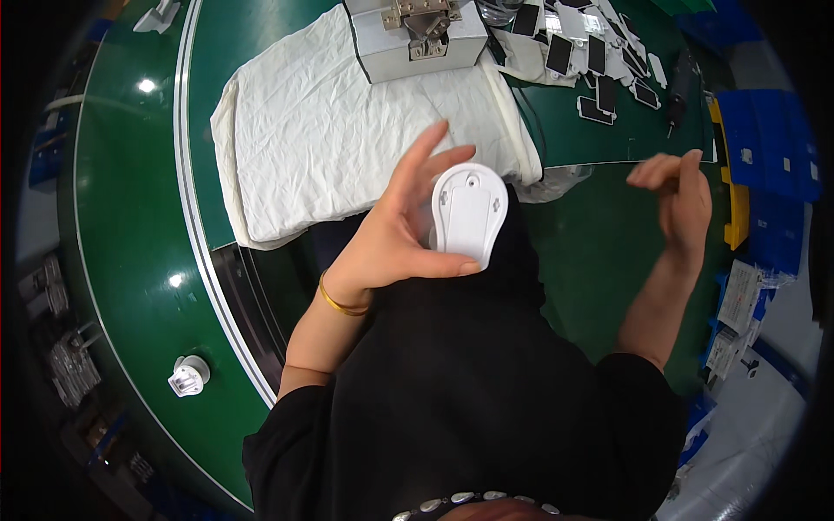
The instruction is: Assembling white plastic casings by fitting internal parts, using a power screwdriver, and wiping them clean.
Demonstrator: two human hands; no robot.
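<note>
My left hand (395, 221) holds a white plastic housing (470, 213) in front of my body. It has a rounded top, a narrower lower end, a recessed rectangular panel and small holes. My thumb presses its lower edge; my other fingers are behind and beside its upper left. Off to the right, my right hand (682, 204) is raised with loosely bent fingers apart, and nothing shows in it. Beyond that hand, nearest to it, is a dark electric screwdriver (683, 87) with its bit pointing down.
A white cloth (347, 130) covers the bench ahead, beneath a metal fixture on a block (421, 43). Several white parts with dark panels (597, 56) lie heaped at the far right. Blue bins (764, 143) line the right side. Another white device (188, 376) rests on the green surface at left.
</note>
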